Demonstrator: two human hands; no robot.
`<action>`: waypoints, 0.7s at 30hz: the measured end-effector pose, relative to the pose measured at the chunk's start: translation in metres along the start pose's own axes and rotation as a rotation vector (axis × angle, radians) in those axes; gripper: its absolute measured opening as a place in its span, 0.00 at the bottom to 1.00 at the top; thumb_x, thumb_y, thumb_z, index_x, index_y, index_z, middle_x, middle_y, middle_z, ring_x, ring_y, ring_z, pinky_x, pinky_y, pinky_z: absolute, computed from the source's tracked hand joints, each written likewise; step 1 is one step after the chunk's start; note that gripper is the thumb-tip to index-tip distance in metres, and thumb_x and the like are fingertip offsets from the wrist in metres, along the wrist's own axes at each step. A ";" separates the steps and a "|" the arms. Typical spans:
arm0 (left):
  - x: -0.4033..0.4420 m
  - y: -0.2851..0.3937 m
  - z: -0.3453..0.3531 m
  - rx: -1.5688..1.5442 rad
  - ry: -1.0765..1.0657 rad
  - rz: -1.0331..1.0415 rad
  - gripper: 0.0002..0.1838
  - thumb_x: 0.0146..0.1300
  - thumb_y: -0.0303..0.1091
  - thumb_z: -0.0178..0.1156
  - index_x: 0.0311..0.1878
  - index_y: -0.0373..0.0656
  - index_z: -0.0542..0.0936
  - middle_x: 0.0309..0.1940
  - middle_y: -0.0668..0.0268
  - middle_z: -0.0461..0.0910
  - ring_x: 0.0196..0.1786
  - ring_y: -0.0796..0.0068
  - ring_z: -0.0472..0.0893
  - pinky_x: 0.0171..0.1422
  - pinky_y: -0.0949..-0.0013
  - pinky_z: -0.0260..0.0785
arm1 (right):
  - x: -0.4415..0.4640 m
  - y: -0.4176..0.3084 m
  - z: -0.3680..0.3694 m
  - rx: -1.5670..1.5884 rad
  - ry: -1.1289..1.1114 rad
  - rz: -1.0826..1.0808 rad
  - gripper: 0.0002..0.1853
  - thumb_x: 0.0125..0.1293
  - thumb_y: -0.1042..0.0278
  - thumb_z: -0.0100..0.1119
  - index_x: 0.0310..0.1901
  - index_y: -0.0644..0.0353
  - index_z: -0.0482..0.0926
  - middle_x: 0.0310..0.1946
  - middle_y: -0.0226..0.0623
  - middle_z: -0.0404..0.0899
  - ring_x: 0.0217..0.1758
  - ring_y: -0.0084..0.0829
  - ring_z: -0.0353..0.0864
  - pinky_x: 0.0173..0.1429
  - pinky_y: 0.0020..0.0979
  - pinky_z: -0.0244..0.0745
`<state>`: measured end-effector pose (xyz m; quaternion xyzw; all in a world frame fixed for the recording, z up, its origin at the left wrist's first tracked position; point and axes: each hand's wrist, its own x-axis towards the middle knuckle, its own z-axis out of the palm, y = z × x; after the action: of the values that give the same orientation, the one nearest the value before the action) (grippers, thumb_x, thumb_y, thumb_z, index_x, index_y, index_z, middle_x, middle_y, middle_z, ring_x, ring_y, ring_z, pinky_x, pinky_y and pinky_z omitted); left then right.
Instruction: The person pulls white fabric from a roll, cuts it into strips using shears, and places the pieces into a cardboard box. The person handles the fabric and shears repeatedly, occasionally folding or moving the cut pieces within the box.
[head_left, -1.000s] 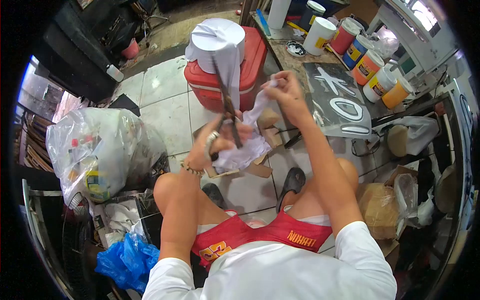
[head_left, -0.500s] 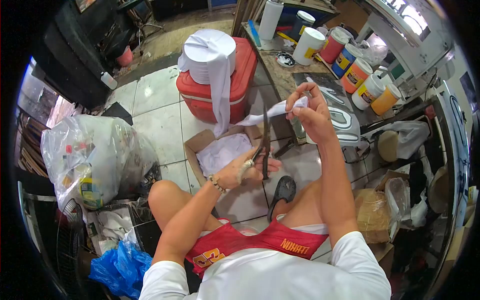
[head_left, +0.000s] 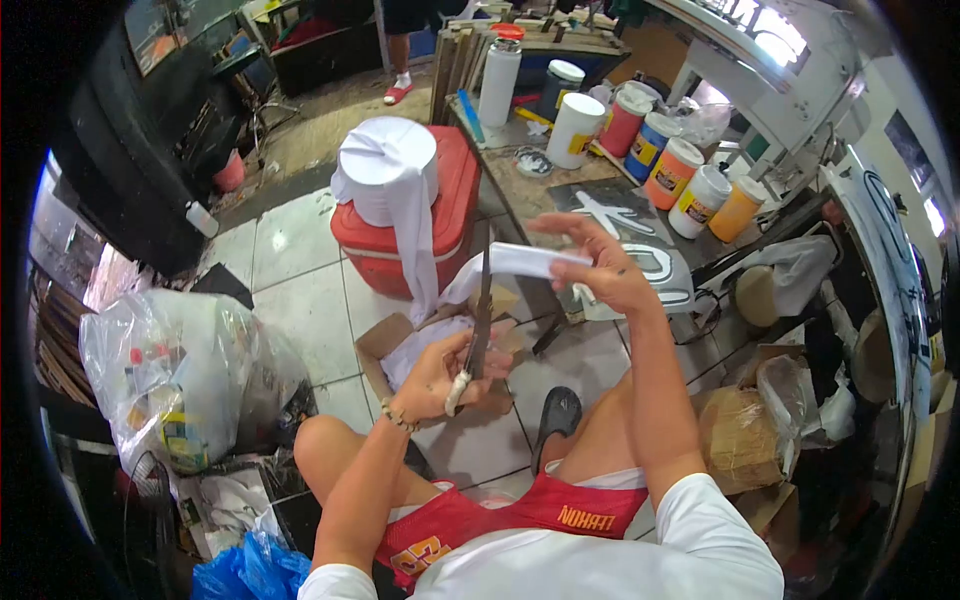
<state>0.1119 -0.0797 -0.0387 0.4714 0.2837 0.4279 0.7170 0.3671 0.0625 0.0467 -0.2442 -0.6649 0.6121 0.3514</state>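
My left hand [head_left: 440, 378] is closed around a pair of dark scissors [head_left: 482, 325] with wrapped, pale handles; the blades point up and look nearly together. In my right hand [head_left: 612, 272], the thumb and fingers pinch the end of a white fabric strip [head_left: 520, 260]. The strip stretches left behind the scissors' tip; I cannot tell whether the blades touch it. Below, a cardboard box [head_left: 375, 350] holds more white fabric [head_left: 425, 350]. Beyond the box, a white round stack [head_left: 385, 165] with fabric draped over it stands on a red cooler [head_left: 455, 200].
At the right, a workbench [head_left: 500, 160] carries several paint jars [head_left: 672, 172] and a sheet with white lettering [head_left: 625, 225]. A clear bag of containers [head_left: 190, 380] lies at left, above a blue plastic bag [head_left: 250, 570]. Another person's leg [head_left: 398, 60] shows at the back.
The view has tilted up, bringing another person's leg into sight. My right hand has turned, and the strip is now flatter and more level. The scissors' blades look closer together.
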 end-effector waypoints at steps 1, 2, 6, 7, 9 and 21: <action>0.000 0.001 -0.001 -0.016 0.002 -0.027 0.42 0.54 0.26 0.74 0.71 0.39 0.65 0.57 0.52 0.80 0.56 0.65 0.82 0.54 0.70 0.78 | -0.001 -0.001 -0.001 0.023 -0.050 0.048 0.32 0.64 0.74 0.66 0.69 0.59 0.66 0.59 0.40 0.78 0.50 0.25 0.81 0.48 0.28 0.81; 0.001 0.002 0.000 -0.031 0.005 -0.055 0.45 0.52 0.29 0.77 0.72 0.38 0.63 0.57 0.48 0.80 0.55 0.63 0.83 0.55 0.67 0.79 | -0.002 -0.001 -0.002 0.047 -0.100 0.096 0.34 0.65 0.74 0.66 0.71 0.60 0.64 0.58 0.42 0.78 0.47 0.25 0.82 0.48 0.28 0.81; 0.000 -0.002 0.002 -0.106 0.064 -0.137 0.31 0.57 0.22 0.70 0.64 0.38 0.71 0.53 0.55 0.82 0.54 0.67 0.83 0.54 0.69 0.79 | 0.000 0.009 -0.001 0.032 -0.202 0.207 0.28 0.65 0.68 0.69 0.65 0.66 0.73 0.49 0.37 0.83 0.46 0.22 0.81 0.54 0.29 0.77; -0.001 -0.007 0.003 -0.088 0.040 -0.070 0.31 0.58 0.25 0.71 0.65 0.38 0.70 0.53 0.55 0.82 0.54 0.69 0.82 0.55 0.70 0.78 | 0.000 0.011 0.001 -0.027 -0.184 0.187 0.22 0.67 0.63 0.68 0.57 0.68 0.79 0.44 0.34 0.84 0.43 0.20 0.81 0.52 0.26 0.75; -0.001 -0.009 0.002 -0.009 0.009 -0.051 0.32 0.58 0.27 0.71 0.65 0.38 0.70 0.53 0.55 0.82 0.54 0.69 0.82 0.55 0.70 0.78 | 0.002 0.016 0.001 -0.090 -0.192 0.225 0.19 0.68 0.59 0.67 0.52 0.66 0.80 0.41 0.32 0.84 0.42 0.19 0.80 0.48 0.25 0.74; -0.005 0.004 0.004 0.025 -0.127 -0.014 0.52 0.52 0.40 0.77 0.75 0.39 0.57 0.66 0.51 0.73 0.68 0.61 0.74 0.74 0.61 0.63 | 0.009 0.016 0.053 0.104 -0.186 0.060 0.16 0.73 0.67 0.58 0.58 0.65 0.78 0.64 0.38 0.75 0.55 0.28 0.82 0.61 0.32 0.76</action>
<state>0.1110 -0.0852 -0.0337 0.5045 0.2460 0.3884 0.7308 0.3189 0.0369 0.0327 -0.1878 -0.6543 0.6761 0.2820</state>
